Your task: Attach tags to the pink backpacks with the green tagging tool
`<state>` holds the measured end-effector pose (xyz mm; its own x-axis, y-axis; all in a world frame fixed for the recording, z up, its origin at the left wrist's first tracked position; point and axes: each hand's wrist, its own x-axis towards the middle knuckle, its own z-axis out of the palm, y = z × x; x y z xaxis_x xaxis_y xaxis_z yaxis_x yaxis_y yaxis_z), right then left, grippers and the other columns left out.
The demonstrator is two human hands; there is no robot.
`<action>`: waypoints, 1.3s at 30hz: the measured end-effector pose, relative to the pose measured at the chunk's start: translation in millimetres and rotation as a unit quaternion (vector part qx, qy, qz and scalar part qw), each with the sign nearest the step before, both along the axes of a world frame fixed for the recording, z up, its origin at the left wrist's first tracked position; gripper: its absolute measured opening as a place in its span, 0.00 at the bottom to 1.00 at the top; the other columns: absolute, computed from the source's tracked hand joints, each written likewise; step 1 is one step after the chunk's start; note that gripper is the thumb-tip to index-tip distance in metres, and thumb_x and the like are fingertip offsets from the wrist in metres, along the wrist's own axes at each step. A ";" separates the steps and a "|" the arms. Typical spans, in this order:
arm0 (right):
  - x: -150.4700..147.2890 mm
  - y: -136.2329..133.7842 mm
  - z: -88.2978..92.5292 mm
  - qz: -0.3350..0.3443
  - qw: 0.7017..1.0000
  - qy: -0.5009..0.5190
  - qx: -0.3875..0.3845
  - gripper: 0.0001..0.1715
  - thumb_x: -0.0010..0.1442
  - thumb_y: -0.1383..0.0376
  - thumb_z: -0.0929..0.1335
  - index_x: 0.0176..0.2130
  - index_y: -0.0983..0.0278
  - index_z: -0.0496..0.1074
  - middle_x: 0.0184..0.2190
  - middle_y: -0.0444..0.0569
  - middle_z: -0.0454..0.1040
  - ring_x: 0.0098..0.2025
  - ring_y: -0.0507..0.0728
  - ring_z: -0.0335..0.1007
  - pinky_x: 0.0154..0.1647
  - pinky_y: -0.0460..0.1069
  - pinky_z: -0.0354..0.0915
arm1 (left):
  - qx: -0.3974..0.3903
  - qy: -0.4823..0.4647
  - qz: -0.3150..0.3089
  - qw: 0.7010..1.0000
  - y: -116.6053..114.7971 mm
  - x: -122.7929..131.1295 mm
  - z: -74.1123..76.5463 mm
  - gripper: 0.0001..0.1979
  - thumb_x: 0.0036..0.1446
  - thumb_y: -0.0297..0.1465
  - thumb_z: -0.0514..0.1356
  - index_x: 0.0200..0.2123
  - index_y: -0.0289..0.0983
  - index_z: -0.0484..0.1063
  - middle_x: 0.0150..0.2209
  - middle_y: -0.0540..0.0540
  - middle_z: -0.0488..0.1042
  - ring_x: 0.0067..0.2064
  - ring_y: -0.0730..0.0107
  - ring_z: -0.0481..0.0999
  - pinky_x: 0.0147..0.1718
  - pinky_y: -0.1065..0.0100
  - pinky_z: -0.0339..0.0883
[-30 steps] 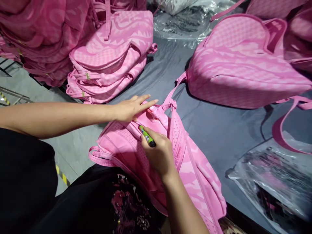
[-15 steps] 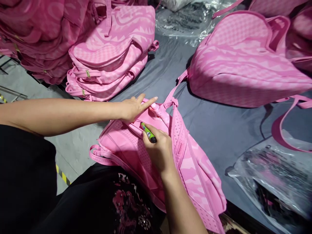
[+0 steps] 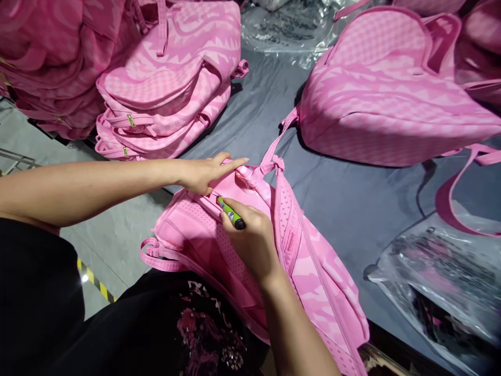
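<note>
A pink backpack (image 3: 250, 297) leans at the table's near edge against my body, its back panel and straps facing up. My left hand (image 3: 203, 173) rests on the upper part of it, fingers spread over the fabric near the top edge. In my right hand (image 3: 254, 240) is a green marker pen (image 3: 231, 214) with a black end, pinched between thumb and fingers. The far end of the marker meets the pink fabric beside the seam, just below my left hand; its tip is too small to make out. A shoulder strap (image 3: 287, 209) runs down to the right of my right hand.
Stacked pink backpacks (image 3: 168, 104) stand at the back left, with a taller pile (image 3: 58, 68) beyond. Another pink backpack (image 3: 376, 120) lies at the right on the grey-covered table (image 3: 332, 209). Clear plastic bags (image 3: 438, 282) lie at the lower right and the back.
My right hand with the marker has shifted slightly left along the fabric. My left hand has also slid a little left, its fingers still spread. The view has moved slightly.
</note>
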<state>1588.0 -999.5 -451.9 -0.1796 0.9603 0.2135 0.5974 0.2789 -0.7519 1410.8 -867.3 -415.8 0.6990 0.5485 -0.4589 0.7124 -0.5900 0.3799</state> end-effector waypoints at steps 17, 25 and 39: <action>-0.8 4.2 -13.0 -0.024 0.998 0.056 0.011 0.16 0.61 0.69 0.68 0.47 0.63 0.80 0.42 0.51 0.83 0.40 0.60 0.81 0.46 0.54 0.74 | 0.093 0.133 0.042 0.986 -16.4 25.0 7.1 0.64 0.47 0.24 0.65 0.71 0.51 0.19 0.71 0.29 0.39 0.60 0.40 0.67 0.50 0.55 0.69; -1.4 5.3 -14.3 -0.019 0.999 0.040 0.002 0.17 0.60 0.69 0.68 0.48 0.61 0.80 0.41 0.50 0.83 0.39 0.61 0.80 0.44 0.54 0.74 | 0.010 0.010 0.064 0.998 -6.0 -9.8 2.8 0.60 0.51 0.28 0.60 0.69 0.47 0.12 0.74 0.35 0.23 0.73 0.48 0.47 0.58 0.60 0.63; -4.1 6.1 -11.1 0.015 0.999 0.049 0.007 0.21 0.60 0.70 0.65 0.51 0.64 0.78 0.42 0.52 0.83 0.40 0.62 0.80 0.44 0.56 0.74 | -0.023 -0.020 0.025 0.999 5.9 -25.3 -0.8 0.59 0.50 0.29 0.59 0.70 0.40 0.16 0.71 0.34 0.47 0.70 0.55 0.56 0.62 0.57 0.60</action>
<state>1584.0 -993.4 -463.0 -0.1857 0.9517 0.2444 0.5119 0.3060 -0.8027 1385.5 -861.4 -416.6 0.6896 0.5621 -0.4567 0.7242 -0.5361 0.4337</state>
